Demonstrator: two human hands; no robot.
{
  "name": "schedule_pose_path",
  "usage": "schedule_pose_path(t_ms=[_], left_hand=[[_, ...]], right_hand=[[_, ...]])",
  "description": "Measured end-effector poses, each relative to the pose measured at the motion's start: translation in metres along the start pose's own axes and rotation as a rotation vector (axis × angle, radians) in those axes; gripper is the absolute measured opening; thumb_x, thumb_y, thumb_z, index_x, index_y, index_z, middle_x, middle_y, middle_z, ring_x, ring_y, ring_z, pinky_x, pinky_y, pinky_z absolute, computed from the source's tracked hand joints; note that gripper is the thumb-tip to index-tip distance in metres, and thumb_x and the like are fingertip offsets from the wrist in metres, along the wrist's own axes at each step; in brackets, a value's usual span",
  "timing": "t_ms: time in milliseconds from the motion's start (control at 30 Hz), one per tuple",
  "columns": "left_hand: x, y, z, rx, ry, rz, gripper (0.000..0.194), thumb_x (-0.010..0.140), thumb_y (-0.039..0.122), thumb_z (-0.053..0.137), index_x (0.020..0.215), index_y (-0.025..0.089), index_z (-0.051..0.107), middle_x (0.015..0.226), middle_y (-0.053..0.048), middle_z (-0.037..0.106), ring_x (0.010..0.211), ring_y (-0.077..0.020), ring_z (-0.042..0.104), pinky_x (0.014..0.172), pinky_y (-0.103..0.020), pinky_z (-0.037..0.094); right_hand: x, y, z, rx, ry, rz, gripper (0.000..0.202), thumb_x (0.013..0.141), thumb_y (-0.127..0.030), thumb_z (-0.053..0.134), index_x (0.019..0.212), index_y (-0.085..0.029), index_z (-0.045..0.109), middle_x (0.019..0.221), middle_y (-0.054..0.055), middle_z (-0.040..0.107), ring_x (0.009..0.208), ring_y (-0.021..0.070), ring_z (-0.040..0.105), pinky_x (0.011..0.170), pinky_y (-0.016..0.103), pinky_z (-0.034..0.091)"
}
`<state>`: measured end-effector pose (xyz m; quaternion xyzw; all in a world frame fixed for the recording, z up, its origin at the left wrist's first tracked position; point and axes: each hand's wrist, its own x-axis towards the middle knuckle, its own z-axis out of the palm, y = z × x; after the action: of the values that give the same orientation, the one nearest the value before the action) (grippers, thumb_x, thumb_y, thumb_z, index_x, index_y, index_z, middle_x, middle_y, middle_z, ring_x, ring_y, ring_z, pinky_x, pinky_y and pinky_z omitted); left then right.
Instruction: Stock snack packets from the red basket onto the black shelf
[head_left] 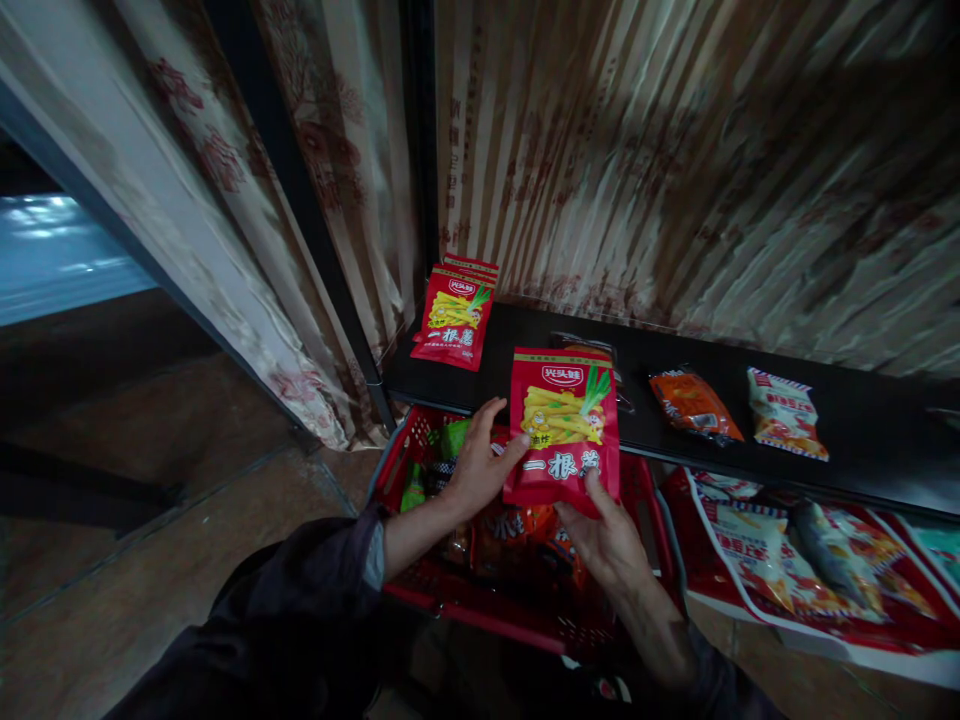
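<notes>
Scallion-snack packet (561, 408), pinched near-right by the right hand (609, 535), may slip if that hold slackens; left hand (478, 462) half-open at its left edge

Can come down onto the shelf (877, 428), right of the white bag (785, 412), with lots of room. Tight between white bag and orange bag (693, 402). Blocked behind by the curtain (660, 170), farther left by the held pack (564, 415).

Single head-worn view, close, forward and down over the red packet (564, 412)
</notes>
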<state>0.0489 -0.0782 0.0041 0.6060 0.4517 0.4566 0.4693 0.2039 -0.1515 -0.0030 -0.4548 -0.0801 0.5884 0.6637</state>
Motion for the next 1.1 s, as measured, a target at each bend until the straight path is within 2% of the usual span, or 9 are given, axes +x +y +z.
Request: schedule_pose_path(t_ms=[100, 133, 200, 300, 467, 667, 833, 1000, 1100], left_hand=[[0.002, 0.000, 0.002, -0.437, -0.180, -0.431, 0.043, 0.081, 0.042, 0.069, 0.115, 0.017, 0.064, 0.123, -0.015, 0.067, 0.109, -0.0254, 0.065, 0.096, -0.041, 0.051], [0.001, 0.000, 0.002, -0.546, -0.235, -0.527, 0.042, 0.077, 0.041, 0.073, 0.109, 0.016, 0.066, 0.115, -0.014, 0.070, 0.099, -0.0241, 0.068, 0.090, -0.039, 0.053], [-0.001, 0.000, 0.004, -0.669, -0.283, -0.618, 0.044, 0.065, 0.038, 0.084, 0.099, 0.014, 0.069, 0.102, -0.012, 0.074, 0.085, -0.0210, 0.070, 0.082, -0.035, 0.055], [-0.001, 0.000, 0.006, -0.722, -0.272, -0.580, 0.050, 0.054, 0.036, 0.091, 0.092, 0.013, 0.070, 0.090, -0.008, 0.075, 0.077, -0.0171, 0.069, 0.078, -0.029, 0.055], [0.005, -0.001, 0.003, -0.625, -0.202, -0.523, 0.052, 0.057, 0.043, 0.088, 0.096, 0.013, 0.070, 0.092, -0.006, 0.075, 0.073, -0.0151, 0.067, 0.070, -0.027, 0.053], [0.010, 0.008, -0.001, -0.506, -0.179, -0.412, 0.045, 0.064, 0.044, 0.083, 0.096, 0.014, 0.070, 0.095, -0.004, 0.075, 0.085, -0.0172, 0.068, 0.085, -0.030, 0.052], [0.012, 0.013, -0.002, -0.537, -0.216, -0.382, 0.059, 0.056, 0.034, 0.089, 0.107, 0.016, 0.064, 0.105, -0.007, 0.073, 0.096, -0.0215, 0.067, 0.092, -0.037, 0.051], [0.011, 0.009, -0.001, -0.591, -0.168, -0.388, 0.055, 0.059, 0.027, 0.087, 0.106, 0.017, 0.062, 0.106, -0.006, 0.072, 0.097, -0.0211, 0.067, 0.095, -0.037, 0.051], [0.009, 0.007, -0.003, -0.577, -0.143, -0.392, 0.051, 0.062, 0.024, 0.084, 0.107, 0.018, 0.061, 0.108, -0.006, 0.071, 0.097, -0.0201, 0.067, 0.094, -0.036, 0.051]], right_hand=[[0.004, 0.001, 0.000, 0.012, 0.025, -0.044, 0.037, 0.062, -0.037, 0.088, 0.093, -0.025, 0.073, 0.095, 0.000, 0.078, 0.088, 0.0197, 0.073, 0.072, 0.029, 0.062], [0.006, 0.002, 0.000, 0.013, 0.021, -0.062, 0.038, 0.063, -0.038, 0.088, 0.095, -0.025, 0.073, 0.095, 0.000, 0.078, 0.089, 0.0197, 0.073, 0.073, 0.029, 0.062], [0.008, 0.003, 0.000, 0.002, 0.002, -0.098, 0.040, 0.064, -0.039, 0.087, 0.099, -0.025, 0.072, 0.096, 0.002, 0.078, 0.090, 0.0204, 0.073, 0.076, 0.031, 0.061], [0.011, 0.001, -0.002, -0.043, -0.032, -0.123, 0.038, 0.066, -0.041, 0.085, 0.097, -0.025, 0.072, 0.092, 0.002, 0.078, 0.087, 0.0206, 0.073, 0.079, 0.033, 0.061], [0.014, -0.008, -0.005, -0.115, -0.067, -0.108, 0.036, 0.054, -0.032, 0.092, 0.084, -0.027, 0.073, 0.090, 0.000, 0.078, 0.084, 0.0197, 0.073, 0.079, 0.035, 0.060], [0.014, -0.009, 0.005, -0.235, -0.115, -0.098, 0.042, 0.054, -0.030, 0.092, 0.091, -0.026, 0.073, 0.088, 0.000, 0.078, 0.078, 0.0176, 0.072, 0.077, 0.032, 0.058], [0.017, -0.005, 0.016, -0.232, -0.076, -0.149, 0.041, 0.052, -0.030, 0.092, 0.088, -0.026, 0.073, 0.082, -0.002, 0.078, 0.071, 0.0162, 0.071, 0.070, 0.029, 0.057], [0.016, -0.004, 0.019, -0.245, -0.106, -0.087, 0.040, 0.057, -0.032, 0.090, 0.093, -0.023, 0.075, 0.088, 0.003, 0.079, 0.080, 0.0194, 0.073, 0.081, 0.033, 0.056], [0.017, -0.003, 0.021, -0.250, -0.132, -0.082, 0.040, 0.058, -0.030, 0.090, 0.094, -0.021, 0.074, 0.091, 0.004, 0.079, 0.084, 0.0186, 0.073, 0.087, 0.032, 0.054]])
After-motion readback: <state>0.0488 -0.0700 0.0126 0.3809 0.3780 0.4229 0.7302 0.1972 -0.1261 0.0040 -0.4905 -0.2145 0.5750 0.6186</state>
